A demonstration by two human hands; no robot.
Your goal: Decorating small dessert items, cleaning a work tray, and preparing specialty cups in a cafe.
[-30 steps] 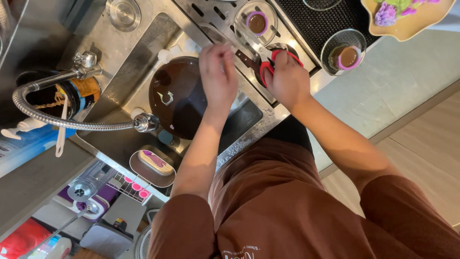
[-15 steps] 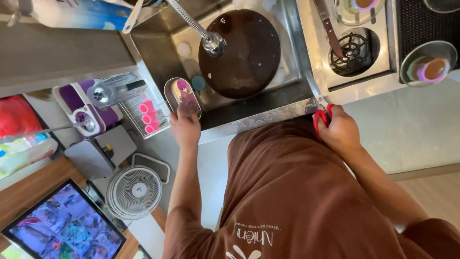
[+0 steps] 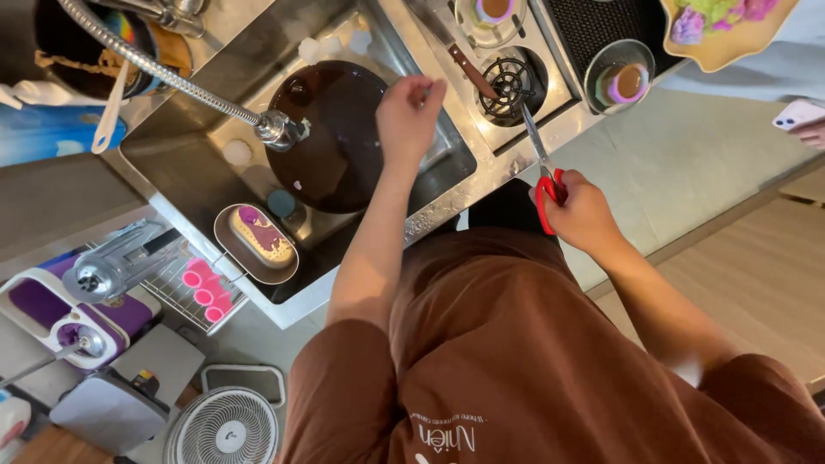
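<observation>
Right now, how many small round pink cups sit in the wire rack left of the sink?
4 small round pink cups show, clustered in the wire rack beside the oval metal dish; more may be hidden.

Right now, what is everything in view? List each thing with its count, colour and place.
sink: one, steel, upper left
pan: one, dark, round, in the sink
spray tap: one, steel with coiled hose, over the pan
oval dish: one, steel, holding purple and pale pieces, at the sink's front edge
scissors: one, red handles, over the counter
round grate: one, black, right of the sink
small bowl: one, steel, upper right
plate: one, tan, top right
fan: one, white, bottom left
left hand: over the pan
right hand: holds the scissors
</observation>
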